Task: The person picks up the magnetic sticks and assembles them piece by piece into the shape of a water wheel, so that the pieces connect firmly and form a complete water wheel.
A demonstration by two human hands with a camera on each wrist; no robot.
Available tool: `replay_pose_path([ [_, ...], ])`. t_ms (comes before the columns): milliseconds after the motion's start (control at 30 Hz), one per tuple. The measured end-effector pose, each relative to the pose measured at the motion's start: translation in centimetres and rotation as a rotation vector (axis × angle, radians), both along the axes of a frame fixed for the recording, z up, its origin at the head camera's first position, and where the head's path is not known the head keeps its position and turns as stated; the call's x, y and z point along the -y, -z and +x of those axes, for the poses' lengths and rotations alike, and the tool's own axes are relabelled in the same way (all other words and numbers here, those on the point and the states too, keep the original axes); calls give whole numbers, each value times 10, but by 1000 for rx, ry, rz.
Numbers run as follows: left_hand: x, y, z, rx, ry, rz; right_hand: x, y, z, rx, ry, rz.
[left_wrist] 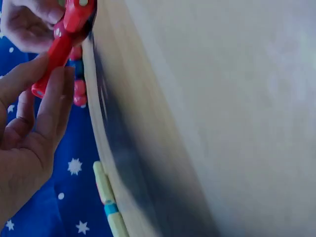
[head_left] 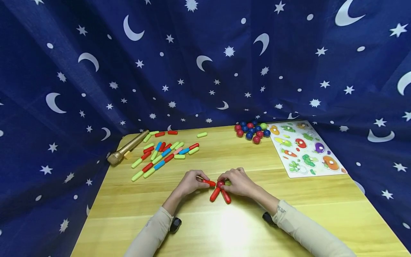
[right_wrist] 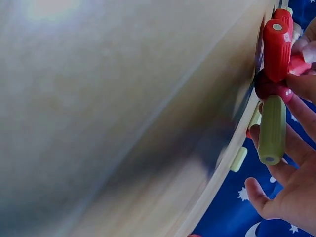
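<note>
A dark red ball (head_left: 220, 184) sits near the middle of the table, with two red rods (head_left: 215, 195) spreading from it toward the front. My left hand (head_left: 191, 182) pinches another red rod (left_wrist: 53, 66) between thumb and fingers, its end right at the ball. From the other side, my right hand (head_left: 237, 182) grips the ball with its fingertips. A yellow-green rod (right_wrist: 272, 131) extends from the ball beneath the right palm, mostly hidden in the head view. Small round metallic dots show on the rod ends in the right wrist view.
Loose and joined red, blue and yellow-green rods (head_left: 167, 152) lie at the back left beside a gold microphone (head_left: 128, 147). Several red and blue balls (head_left: 252, 130) cluster at the back. A vegetable puzzle board (head_left: 306, 150) lies at right. A starry curtain (head_left: 205, 64) hangs behind the table.
</note>
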State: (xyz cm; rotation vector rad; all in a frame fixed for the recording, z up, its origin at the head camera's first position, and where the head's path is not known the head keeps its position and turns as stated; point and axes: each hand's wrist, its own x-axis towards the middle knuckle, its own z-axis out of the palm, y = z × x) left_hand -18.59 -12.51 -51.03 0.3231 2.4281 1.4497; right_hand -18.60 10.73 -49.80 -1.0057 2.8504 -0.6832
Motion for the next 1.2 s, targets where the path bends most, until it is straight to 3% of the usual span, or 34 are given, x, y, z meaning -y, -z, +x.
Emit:
replay_pose_path([
  [100, -4, 4, 0, 39, 49, 11, -1, 1, 1, 10, 5, -2],
  [300, -9, 9, -3, 14, 122, -32, -3, 4, 3, 35, 6, -6],
  [533, -9, 9, -6, 64, 66, 47, -4, 6, 2, 43, 21, -11],
  [633, -11, 8, -7, 63, 64, 38, -4, 5, 1, 42, 24, -14],
  [967, -12, 4, -6, -177, 142, -314, -2, 0, -2, -21, 44, 29],
  [1200, -14, 6, -8, -238, 159, -436, -7, 3, -8, 90, 7, -55],
])
